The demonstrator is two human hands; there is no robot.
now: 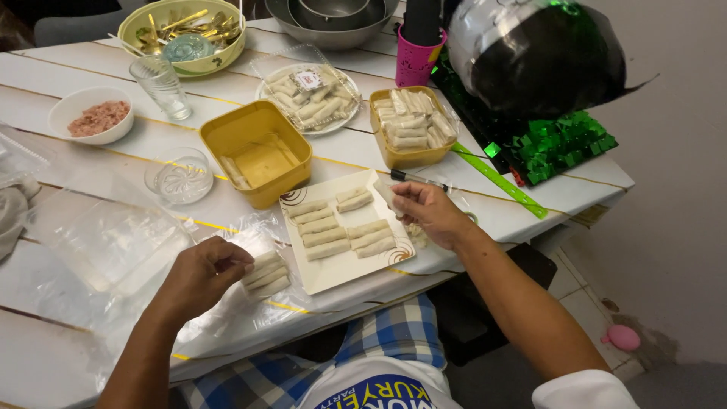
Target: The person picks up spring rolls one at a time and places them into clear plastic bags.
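A small stack of pale rolled spring rolls (pixel 266 274) lay low in the frame, left of centre, on clear plastic wrap (pixel 113 250) spread over the table, their long sides touching and angled slightly upward to the right. One more pale roll (pixel 385 195) was raised just right of centre, above the right edge of the square white plate (pixel 333 269), which carried two short columns of similar rolls.

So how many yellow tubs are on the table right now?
2. One yellow tub sits mid-table, nearly empty with one roll inside. The other yellow tub stands to its right, full of rolls. None seems hidden.
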